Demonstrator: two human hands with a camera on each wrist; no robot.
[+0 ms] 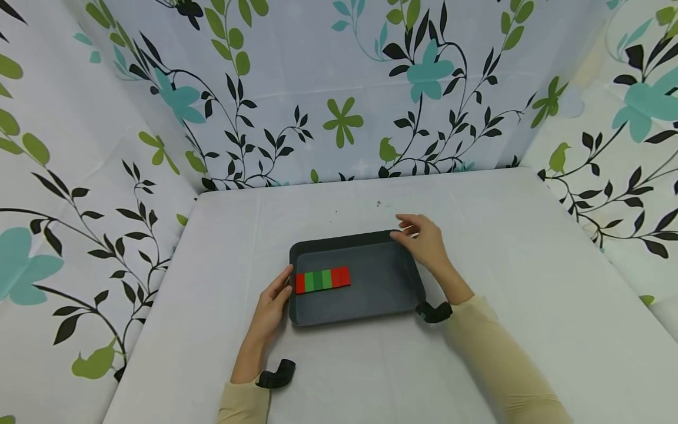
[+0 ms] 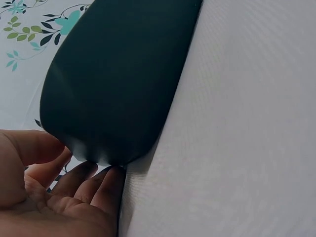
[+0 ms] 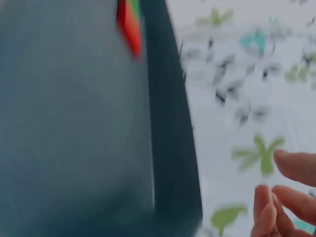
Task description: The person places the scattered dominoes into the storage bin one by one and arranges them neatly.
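A dark grey rectangular tray [image 1: 371,294] lies on the white table, slightly turned. Inside it, along the left part, red and green flat tiles [image 1: 323,280] form a tight row, with red at both ends. At the tray's left end, my left hand [image 1: 269,309] touches the outer wall. The left wrist view shows its fingertips [image 2: 114,173] and thumb against that wall. My right hand [image 1: 424,241] hovers by the far right corner, thumb and fingers loosely bent with nothing between them. In the right wrist view, this hand [image 3: 286,197] appears apart from the tray wall.
The white table [image 1: 238,235] extends around the tray. Leaf-patterned cloth [image 1: 339,88] hangs behind and at both sides. A black wrist device [image 1: 435,312] is close to the tray's near right corner; another black device [image 1: 276,374] is on the left wrist.
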